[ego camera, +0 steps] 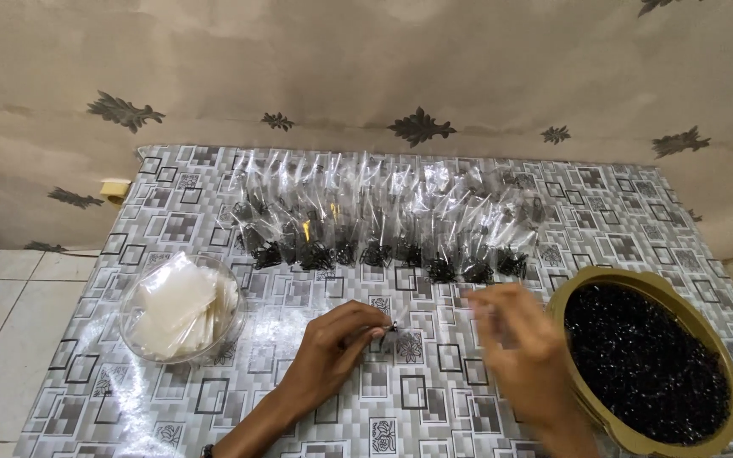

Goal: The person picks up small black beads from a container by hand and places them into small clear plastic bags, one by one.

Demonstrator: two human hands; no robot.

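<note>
bare cloth between clear bowl (181, 309) and gold basin (638, 288).

Pinched at left hand (332, 349) fingertips: tiny black piece (394, 326). Underneath: tablecloth (214, 399) grey-white, nested-square pattern, some floral tiles. Left of grip: clear bowl (137, 335), translucent whitish sheets (181, 304). Beyond grip: row of clear glossy bags (383, 216), black contents, one yellow fleck. Right of grip: olive-gold tub (629, 437), shiny black bits (646, 373). Wall (366, 68) beige, dark leaf motifs.

Glossy clear plastic bags (366, 212), shiny patterned vinyl tablecloth (434, 382), matt gold plastic bowl (591, 280) of glittering black beads (646, 365).
</note>
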